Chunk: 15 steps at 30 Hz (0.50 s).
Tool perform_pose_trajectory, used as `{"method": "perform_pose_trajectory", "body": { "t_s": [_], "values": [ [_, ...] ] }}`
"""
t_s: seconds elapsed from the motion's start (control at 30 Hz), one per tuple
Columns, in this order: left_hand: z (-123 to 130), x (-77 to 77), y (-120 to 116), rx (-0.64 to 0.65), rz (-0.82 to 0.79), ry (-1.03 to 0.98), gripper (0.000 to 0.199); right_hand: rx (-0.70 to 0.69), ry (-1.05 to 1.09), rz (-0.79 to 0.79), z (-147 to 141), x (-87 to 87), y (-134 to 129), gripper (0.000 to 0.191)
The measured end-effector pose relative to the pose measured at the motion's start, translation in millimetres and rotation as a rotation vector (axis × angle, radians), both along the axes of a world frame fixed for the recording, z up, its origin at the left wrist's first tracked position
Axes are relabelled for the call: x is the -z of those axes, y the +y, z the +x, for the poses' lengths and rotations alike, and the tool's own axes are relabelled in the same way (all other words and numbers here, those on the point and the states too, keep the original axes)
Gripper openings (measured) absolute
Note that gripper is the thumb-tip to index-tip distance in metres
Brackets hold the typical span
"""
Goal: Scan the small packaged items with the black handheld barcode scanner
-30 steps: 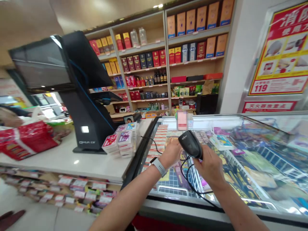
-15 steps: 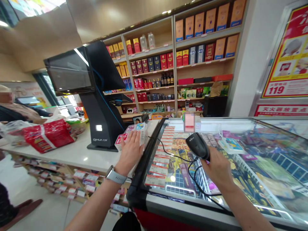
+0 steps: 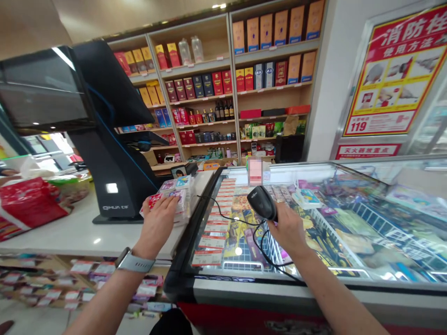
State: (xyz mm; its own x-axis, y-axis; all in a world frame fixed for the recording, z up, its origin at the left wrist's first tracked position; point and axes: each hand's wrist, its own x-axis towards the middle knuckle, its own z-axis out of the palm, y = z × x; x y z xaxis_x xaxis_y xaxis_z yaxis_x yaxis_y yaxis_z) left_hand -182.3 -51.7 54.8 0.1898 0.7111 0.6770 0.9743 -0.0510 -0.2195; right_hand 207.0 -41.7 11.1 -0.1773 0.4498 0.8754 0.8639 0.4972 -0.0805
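My right hand [image 3: 288,230] is shut around a black handheld barcode scanner [image 3: 261,203], whose nose points up and to the left over the glass of the freezer. A black coiled cable [image 3: 260,242] hangs from the scanner across the glass. My left hand [image 3: 157,223] lies with its fingers on a stack of small colourful packs [image 3: 183,197] on the white counter [image 3: 82,237]. A grey smartwatch [image 3: 135,262] sits on my left wrist. I cannot tell whether those fingers grip a pack.
A black checkout terminal [image 3: 108,139] stands on the counter behind the packs, with a red bag [image 3: 30,207] to its left. A glass-topped freezer [image 3: 335,223] lies to the right. Shelves of boxed liquor [image 3: 209,93] rise behind, and a red and yellow poster [image 3: 387,74] hangs on the right.
My left hand has left the scanner and moved left onto the stack of packs. My right hand still holds the scanner, and the view has swung slightly.
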Motion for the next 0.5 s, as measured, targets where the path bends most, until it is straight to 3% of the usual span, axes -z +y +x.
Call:
{"method": "perform_pose_trajectory", "body": {
  "t_s": [0.23, 0.4, 0.5],
  "values": [
    [1.5, -3.9, -4.3, 0.04, 0.005, 0.013, 0.046, -0.012, 0.002, -0.035, -1.4, -0.2, -0.3, 0.029],
    [9.3, -17.7, -11.2, 0.058, 0.056, -0.023, 0.045, -0.007, 0.009, -0.043, -0.9, 2.6, 1.3, 0.031],
    [22.0, -28.1, -12.2, 0.148, 0.083, -0.128, 0.041, -0.015, -0.001, -0.036, -0.3, 4.0, 2.5, 0.032]
  ]
}}
